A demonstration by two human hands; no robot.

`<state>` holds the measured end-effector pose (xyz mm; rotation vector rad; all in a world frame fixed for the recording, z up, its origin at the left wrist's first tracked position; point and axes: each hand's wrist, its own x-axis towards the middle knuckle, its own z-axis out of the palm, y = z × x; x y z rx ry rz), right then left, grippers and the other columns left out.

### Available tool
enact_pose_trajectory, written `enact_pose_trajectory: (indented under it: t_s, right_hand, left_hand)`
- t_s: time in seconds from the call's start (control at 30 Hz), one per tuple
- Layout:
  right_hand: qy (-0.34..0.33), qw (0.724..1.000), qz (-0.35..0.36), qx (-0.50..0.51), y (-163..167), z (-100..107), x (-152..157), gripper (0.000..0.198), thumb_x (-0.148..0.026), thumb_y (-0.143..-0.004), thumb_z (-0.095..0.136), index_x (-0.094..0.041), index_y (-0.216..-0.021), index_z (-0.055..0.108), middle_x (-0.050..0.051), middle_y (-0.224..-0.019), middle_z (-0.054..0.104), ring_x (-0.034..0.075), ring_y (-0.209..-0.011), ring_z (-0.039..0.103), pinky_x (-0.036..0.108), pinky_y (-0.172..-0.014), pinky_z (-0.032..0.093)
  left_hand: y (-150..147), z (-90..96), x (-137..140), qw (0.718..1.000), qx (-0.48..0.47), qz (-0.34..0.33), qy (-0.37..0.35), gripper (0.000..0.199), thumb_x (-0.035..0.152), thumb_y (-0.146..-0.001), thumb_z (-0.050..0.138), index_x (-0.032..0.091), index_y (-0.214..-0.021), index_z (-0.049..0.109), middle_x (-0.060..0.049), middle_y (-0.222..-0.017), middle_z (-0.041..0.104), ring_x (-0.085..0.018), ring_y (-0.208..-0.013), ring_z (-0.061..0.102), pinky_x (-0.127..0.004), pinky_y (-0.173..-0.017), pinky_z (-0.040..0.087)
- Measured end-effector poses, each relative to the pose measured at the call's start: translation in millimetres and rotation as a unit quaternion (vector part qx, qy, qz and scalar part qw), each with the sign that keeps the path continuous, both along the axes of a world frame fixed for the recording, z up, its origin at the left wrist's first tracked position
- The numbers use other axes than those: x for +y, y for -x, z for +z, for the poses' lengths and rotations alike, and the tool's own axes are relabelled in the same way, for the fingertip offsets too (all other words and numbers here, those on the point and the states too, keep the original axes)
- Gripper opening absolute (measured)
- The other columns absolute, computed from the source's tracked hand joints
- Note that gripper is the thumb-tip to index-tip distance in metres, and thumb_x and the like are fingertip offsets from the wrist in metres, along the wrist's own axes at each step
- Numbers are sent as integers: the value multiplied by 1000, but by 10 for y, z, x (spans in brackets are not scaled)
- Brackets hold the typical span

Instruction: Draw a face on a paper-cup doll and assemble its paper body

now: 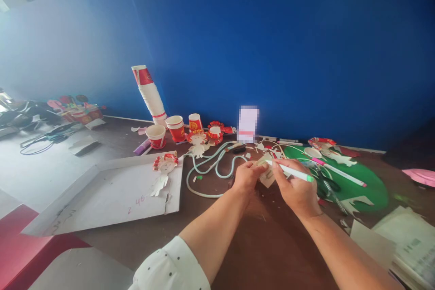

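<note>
My left hand (pixel 247 177) is closed on a small piece of pale paper (pixel 268 180), pinched by its upper left side. In my right hand (pixel 299 194) is a white marker (pixel 292 171) with a green end, its tip against or just over the paper. What is marked on the paper is too small to read. Beside my left hand a pale blue cable (pixel 217 173) lies in loops. Right of my right hand are a pink-capped marker (pixel 340 172) and a pair of scissors (pixel 331 192) on a green sheet (pixel 375 181).
At left a shallow white box lid (pixel 112 190) carries a paper figure with a red fringe (pixel 165 163). Behind it stand red paper cups (pixel 176 129) and a tall leaning cup stack (pixel 151 97). A blue partition (pixel 272 45) closes the back. Papers (pixel 404 235) lie at lower right.
</note>
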<state>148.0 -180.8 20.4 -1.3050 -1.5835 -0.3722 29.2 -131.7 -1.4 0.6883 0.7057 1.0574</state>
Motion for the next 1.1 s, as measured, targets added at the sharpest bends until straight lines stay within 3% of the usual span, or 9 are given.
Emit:
enact_pose_trajectory:
  t_s: [0.7,1.1]
  right_hand:
    - [1,1000,-6,22,-9,-14,14,15,-30,-88,59,-19,-90,68,6,-84,73,22,-81,67,36,-79,51]
    - [-4,999,-26,34,-19,-19,8,15,-31,-87,60,-19,-88,68,5,-82,72,19,-76,68,31,-75,52]
  left_hand:
    - [3,13,5,1000,-21,-3,-3,44,32,-47,90,10,-80,71,-3,-67,64,-13,-58,57,-31,-71,48]
    - [8,51,-8,1000,-20,8,12,41,29,-45,90,10,-76,72,-7,-73,69,-16,-64,62,-30,-71,48]
